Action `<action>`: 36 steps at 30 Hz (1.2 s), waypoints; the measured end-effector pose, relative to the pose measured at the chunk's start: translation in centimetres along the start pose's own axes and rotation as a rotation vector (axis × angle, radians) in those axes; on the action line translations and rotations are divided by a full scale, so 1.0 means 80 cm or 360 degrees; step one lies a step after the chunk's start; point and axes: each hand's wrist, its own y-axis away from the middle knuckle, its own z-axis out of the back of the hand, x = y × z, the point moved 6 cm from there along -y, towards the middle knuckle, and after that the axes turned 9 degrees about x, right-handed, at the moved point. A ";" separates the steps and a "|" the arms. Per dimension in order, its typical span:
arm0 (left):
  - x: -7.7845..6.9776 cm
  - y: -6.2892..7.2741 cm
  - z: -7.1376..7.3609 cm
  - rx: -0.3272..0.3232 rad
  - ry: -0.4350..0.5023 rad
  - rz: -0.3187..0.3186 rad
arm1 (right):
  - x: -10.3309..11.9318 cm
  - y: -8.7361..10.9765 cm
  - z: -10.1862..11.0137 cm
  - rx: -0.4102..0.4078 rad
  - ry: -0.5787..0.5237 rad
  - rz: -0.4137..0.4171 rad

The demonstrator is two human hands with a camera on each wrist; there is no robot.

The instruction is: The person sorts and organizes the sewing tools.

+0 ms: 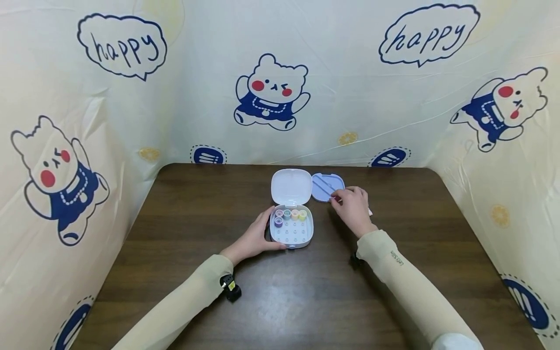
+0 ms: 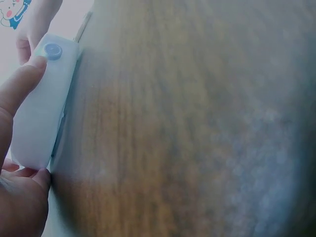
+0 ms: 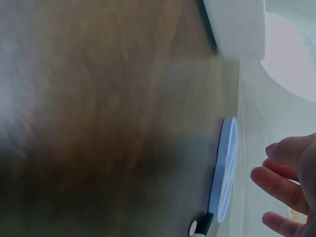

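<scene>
A pale box (image 1: 291, 238) stands with its lid (image 1: 291, 187) raised. Rows of small pegs line its inside, and several coloured rings (image 1: 295, 214) in purple, blue, peach and yellow sit in the back rows. My left hand (image 1: 253, 238) grips the box from the left; in the left wrist view its thumb lies close to the round latch (image 2: 53, 51) on the front wall. Over the front right edge of a flat blue tray (image 1: 321, 193) with raised bars is my right hand (image 1: 353, 209). Its fingers (image 3: 279, 190) are loosely bent, with nothing between them in the right wrist view.
A small white-and-black thing (image 3: 200, 226) lies beside the blue tray, partly out of frame in the right wrist view. The brown wooden table (image 1: 210, 209) meets a printed cloth (image 1: 332, 97) at its back and sides.
</scene>
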 end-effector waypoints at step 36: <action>0.003 0.001 -0.001 0.0001 0.0019 0.0022 | -0.045 -0.049 -0.025 0.0381 0.0182 -0.0278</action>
